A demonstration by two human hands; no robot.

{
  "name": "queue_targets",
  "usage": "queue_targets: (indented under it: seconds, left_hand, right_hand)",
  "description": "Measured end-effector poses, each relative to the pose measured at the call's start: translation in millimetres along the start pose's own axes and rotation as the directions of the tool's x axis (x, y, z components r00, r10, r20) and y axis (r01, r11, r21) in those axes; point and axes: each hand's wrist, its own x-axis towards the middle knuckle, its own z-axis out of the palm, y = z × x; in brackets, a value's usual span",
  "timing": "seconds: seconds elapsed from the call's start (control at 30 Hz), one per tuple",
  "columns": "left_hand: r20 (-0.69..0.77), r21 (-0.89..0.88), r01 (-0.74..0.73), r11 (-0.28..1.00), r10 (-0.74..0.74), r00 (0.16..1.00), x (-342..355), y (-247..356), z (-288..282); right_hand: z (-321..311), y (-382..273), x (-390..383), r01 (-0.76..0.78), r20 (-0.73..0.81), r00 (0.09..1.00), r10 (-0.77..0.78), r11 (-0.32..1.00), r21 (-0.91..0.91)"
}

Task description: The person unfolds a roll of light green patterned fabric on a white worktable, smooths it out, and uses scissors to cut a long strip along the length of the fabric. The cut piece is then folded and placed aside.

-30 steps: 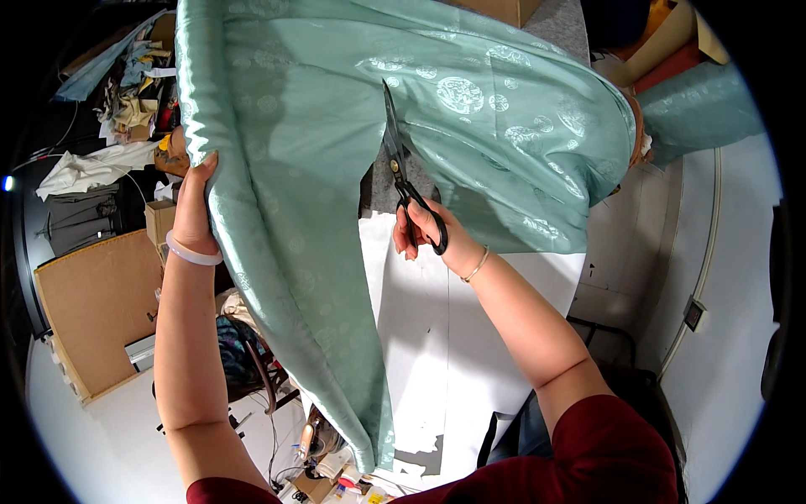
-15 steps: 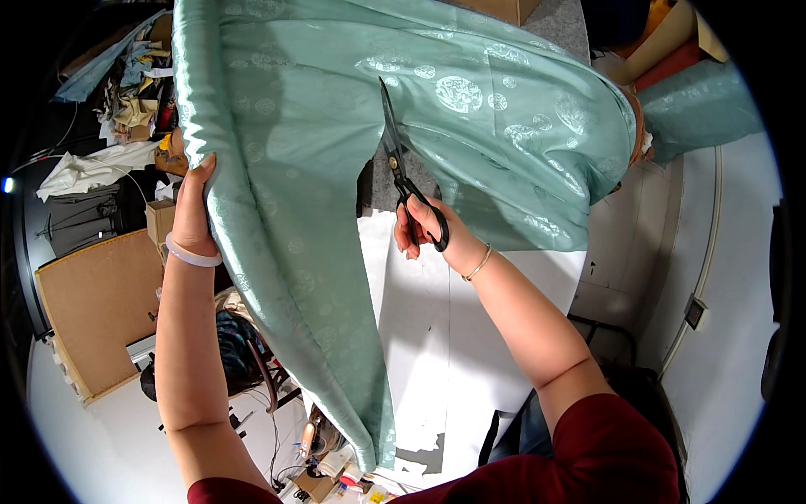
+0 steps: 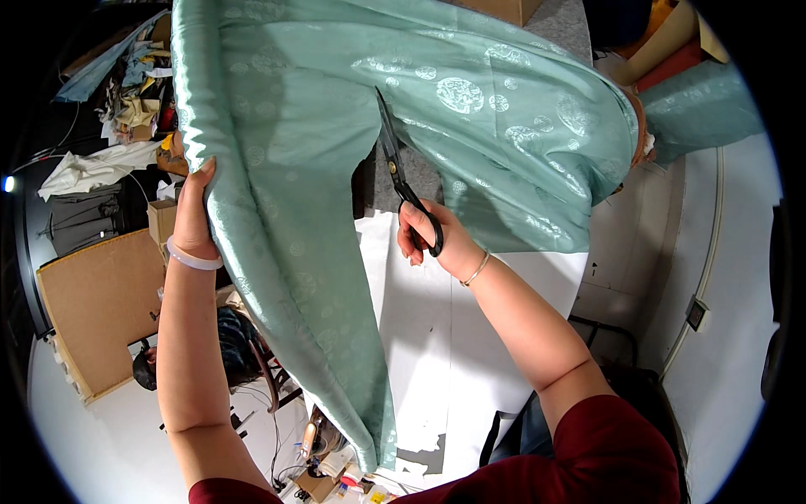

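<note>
A sheet of pale green satin fabric (image 3: 294, 168) with shiny round motifs spreads over the table, cut open along a slit in its middle. My right hand (image 3: 441, 239) is closed through the handles of black scissors (image 3: 393, 164), whose blades look nearly together and point away from me at the slit's far end. At the left, the cloth is wound into a long fabric roll (image 3: 231, 214). My left hand (image 3: 195, 210) grips that roll from its outer side, thumb on top, with the other fingers hidden behind it.
White paper (image 3: 487, 336) and grey felt (image 3: 420, 181) cover the table under the cloth. A cardboard box (image 3: 504, 8) stands at the far edge. Beyond the left edge are a brown board (image 3: 101, 311) and a dark patterned shape (image 3: 235, 344), partly behind my forearm. A white wall (image 3: 722, 336) rises at right.
The scissors' blades have come closer together, and their tip has drawn slightly toward me. My right hand has shifted a little left. My left hand has stayed on the roll.
</note>
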Motion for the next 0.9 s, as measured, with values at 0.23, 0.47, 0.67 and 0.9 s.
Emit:
queue_targets:
  seconds: [0.23,0.47,0.67,0.9]
  left_hand:
    - [-0.027,-0.035,-0.017,0.999,0.016,1.000,-7,2,3]
    - [-0.021,-0.033,0.007,0.999,-0.008,1.000,-16,4,0]
    - [0.011,-0.055,0.020,0.998,-0.020,1.000,-19,5,0]
    - [0.006,-0.038,0.019,0.999,-0.018,1.000,-18,4,-2]
  right_hand:
    - [2,-3,0,-0.008,-0.020,1.000,0.007,0.997,-0.077]
    - [-1,-12,20,0.046,0.034,0.998,-0.045,0.998,-0.041]
    - [-3,-17,28,0.093,0.035,0.995,-0.091,0.992,-0.084]
    - [2,-16,24,0.070,0.001,0.998,-0.070,0.997,-0.037]
